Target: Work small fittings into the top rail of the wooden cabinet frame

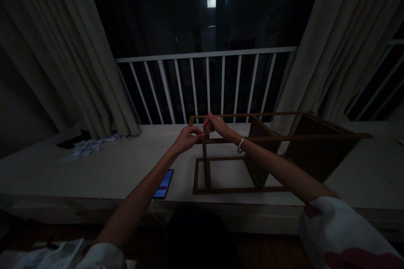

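Observation:
A brown wooden shelf rack (311,155) lies on its side on the white ledge, its open frame end toward the middle. My left hand (187,139) is at that end, thumb and forefinger pinched on a thin metal rod (207,133) at the upper front bar. The rod's exact kind is too small and dark to tell. Just right of it, my right hand (217,126) bends down over the same bar with its fingers curled together. Whether those fingers also grip the rod is hidden. A bracelet (241,144) circles my right wrist.
A lit phone (163,184) with a white cable lies near the ledge's (126,172) front edge, beside my left forearm. Crumpled papers (86,148) lie at the left by the curtain (75,59). A white railing (208,55) stands behind the rack before a dark window.

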Motion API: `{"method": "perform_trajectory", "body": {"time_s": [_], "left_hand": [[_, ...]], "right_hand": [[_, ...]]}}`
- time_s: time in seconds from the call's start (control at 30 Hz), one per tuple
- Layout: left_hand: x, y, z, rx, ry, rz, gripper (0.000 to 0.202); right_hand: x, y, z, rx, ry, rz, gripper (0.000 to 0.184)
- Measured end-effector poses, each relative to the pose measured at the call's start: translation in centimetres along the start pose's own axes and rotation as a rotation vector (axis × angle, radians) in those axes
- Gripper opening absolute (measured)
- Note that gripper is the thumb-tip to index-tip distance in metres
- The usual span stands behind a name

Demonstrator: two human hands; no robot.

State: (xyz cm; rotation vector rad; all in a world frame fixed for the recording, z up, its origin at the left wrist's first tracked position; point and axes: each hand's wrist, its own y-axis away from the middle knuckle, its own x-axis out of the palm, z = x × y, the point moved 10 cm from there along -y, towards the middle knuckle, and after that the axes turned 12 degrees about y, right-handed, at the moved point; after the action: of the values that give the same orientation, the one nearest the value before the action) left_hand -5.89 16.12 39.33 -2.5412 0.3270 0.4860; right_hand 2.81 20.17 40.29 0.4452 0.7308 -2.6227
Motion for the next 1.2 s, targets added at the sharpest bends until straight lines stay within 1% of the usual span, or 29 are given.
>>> {"method": "perform_trajectory", "body": {"time_s": [0.13, 0.27, 0.57, 0.73, 0.83, 1.07, 1.2], "left_hand": [[0.4, 0.1, -0.2, 0.016, -0.024, 0.007, 0.025], [0.4, 0.2, -1.2, 0.119, -0.105, -0.009, 0.020], [1.0, 0.5, -3.1, 0.313, -0.329, 0.038, 0.011], [1.8, 0.9, -3.9, 0.393, -0.448, 0.079, 0.006], [1.9, 0.9, -4.0, 0.397, -0.470, 0.085, 0.007], [1.7, 0.9, -3.7, 0.347, -0.535, 0.073, 0.008], [1.5, 1.0, -3.6, 0.348, -0.531, 0.062, 0.009]], "right_hand": [[0.2, 0.0, -0.1, -0.005, -0.011, 0.013, 0.065], [0.2, -0.1, -0.3, -0.005, -0.020, 0.008, 0.064], [0.3, -0.1, -0.5, -0.040, -0.030, 0.018, 0.063], [0.4, -0.1, -0.7, -0.044, -0.018, 0.031, 0.062], [0.4, -0.1, -0.8, -0.029, -0.021, 0.033, 0.062], [0.7, -0.1, -0.8, -0.020, -0.008, 0.054, 0.060], [0.6, 0.0, -0.7, -0.021, -0.003, 0.053, 0.059]]}}
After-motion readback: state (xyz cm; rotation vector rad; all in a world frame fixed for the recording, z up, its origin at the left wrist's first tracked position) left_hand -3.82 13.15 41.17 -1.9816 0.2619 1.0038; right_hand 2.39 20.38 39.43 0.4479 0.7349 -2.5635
